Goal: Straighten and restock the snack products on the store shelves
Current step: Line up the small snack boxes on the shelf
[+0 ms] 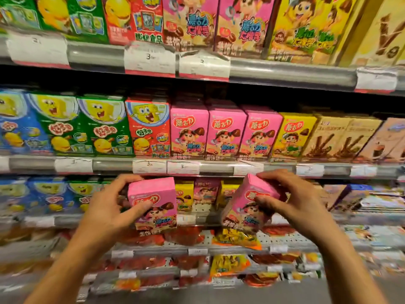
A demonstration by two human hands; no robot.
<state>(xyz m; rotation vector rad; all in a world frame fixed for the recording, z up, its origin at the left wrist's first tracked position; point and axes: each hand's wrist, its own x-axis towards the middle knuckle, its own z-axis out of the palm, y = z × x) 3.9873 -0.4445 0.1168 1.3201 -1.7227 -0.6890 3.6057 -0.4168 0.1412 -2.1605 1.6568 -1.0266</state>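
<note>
Two pink snack boxes are held up in front of the shelves, one in each hand. Both show a cartoon child with chocolate pieces, a red logo patch and blurred lettering along the bottom. The left pink box (154, 205) stands upright, its long axis vertical and its printed front toward the camera. The left hand (109, 207) grips it from its left side: fingers (129, 178) curl over the top back corner while the thumb presses across the front, near the logo. The right pink box (249, 202) is tilted, its top leaning right and its bottom swung toward the left box; the two boxes are apart. The right hand (298, 202) clamps it from the right, fingers over the top edge and thumb lying across the front.

Both boxes hang just below the front rail of the middle shelf (114, 164), where three matching pink boxes (225, 132) stand upright side by side.
</note>
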